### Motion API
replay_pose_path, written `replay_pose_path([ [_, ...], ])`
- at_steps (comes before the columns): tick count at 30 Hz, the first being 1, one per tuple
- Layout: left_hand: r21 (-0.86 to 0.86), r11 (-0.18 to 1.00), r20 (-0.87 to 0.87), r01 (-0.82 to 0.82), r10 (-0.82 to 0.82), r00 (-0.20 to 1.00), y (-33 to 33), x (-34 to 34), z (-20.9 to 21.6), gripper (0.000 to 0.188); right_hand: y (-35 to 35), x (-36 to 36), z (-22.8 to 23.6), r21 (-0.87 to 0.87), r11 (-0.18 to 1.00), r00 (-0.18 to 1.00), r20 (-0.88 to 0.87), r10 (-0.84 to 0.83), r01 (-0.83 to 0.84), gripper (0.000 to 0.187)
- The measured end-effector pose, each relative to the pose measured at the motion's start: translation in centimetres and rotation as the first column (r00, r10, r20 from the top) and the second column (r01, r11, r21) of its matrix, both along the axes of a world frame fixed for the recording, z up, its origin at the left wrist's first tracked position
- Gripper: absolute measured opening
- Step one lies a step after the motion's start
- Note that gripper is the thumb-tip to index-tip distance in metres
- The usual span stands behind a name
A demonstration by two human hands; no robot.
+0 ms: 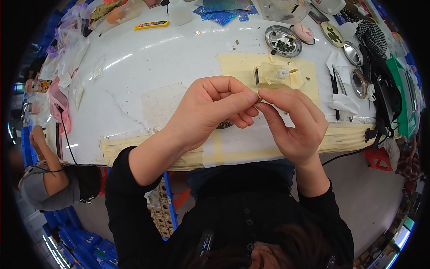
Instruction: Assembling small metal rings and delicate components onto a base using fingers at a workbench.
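Here, near the middle of the frame, I see both bare hands raised over the white worktable (148, 62), fingertips meeting. The left hand (210, 112) has its thumb and forefinger pinched together, the other fingers curled under, and the right hand (293, 121) pinches from the other side; between the two pinches sits a small dark metallic part (259, 99), mostly hidden, so I cannot tell its shape. Both hands are narrow, closed on that one piece. Just above the fingertips, toward the upper centre right, a beige tape-wrapped block fixture (275, 76) rests on a patch of yellowish masking tape (237, 62) stuck to the table. Under the left hand a small round dark object (224, 125) peeks out, mostly covered. Further up and right lies a round shiny metal dish with small dark green pieces (283, 41), and beside it a pink oval object (304, 32). At the right edge I see two round empty metal tins (358, 83) and white crumpled tissue paper (342, 102). A yellow flat utility-knife case (151, 25) lies in the upper left. Strips of beige tape run along the near table edge (349, 136). At the left edge of the frame another person in a grey top (45, 188) is seated.
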State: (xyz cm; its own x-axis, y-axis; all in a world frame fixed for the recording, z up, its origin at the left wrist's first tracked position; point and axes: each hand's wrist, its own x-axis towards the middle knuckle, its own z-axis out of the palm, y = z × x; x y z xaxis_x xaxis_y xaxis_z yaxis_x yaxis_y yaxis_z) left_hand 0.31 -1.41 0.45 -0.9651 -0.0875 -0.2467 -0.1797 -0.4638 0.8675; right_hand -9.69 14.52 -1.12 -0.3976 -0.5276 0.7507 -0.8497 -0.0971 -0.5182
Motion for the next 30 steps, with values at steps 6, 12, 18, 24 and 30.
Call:
replay_pose_path([
  [6,-0.047,0.998,0.001,-0.029,0.029,1.000,0.2,0.0,-0.1,0.013,0.1,0.2,-0.1,0.005,1.000,1.000,0.002,-0.021,0.021,0.021],
  [12,-0.058,0.995,0.004,-0.080,0.080,0.997,0.3,0.4,-0.5,0.013,0.0,0.3,-0.3,0.018,0.998,0.960,-0.276,-0.053,0.060,0.026],
  [18,-0.116,0.986,-0.038,-0.120,0.116,0.992,0.7,0.3,-0.4,0.013,-0.4,0.2,-1.0,-0.049,0.996,0.985,-0.150,-0.080,0.074,0.026],
  [24,-0.060,0.997,-0.049,-0.056,0.054,0.997,0.4,0.3,-0.3,0.013,-0.1,0.4,0.0,0.001,1.000,0.999,0.049,-0.010,0.010,0.019],
  [30,0.117,0.991,-0.037,0.072,-0.068,0.997,0.1,0.1,-0.2,0.013,0.7,-0.3,0.1,-0.098,0.973,0.828,0.511,0.229,-0.209,0.011],
])
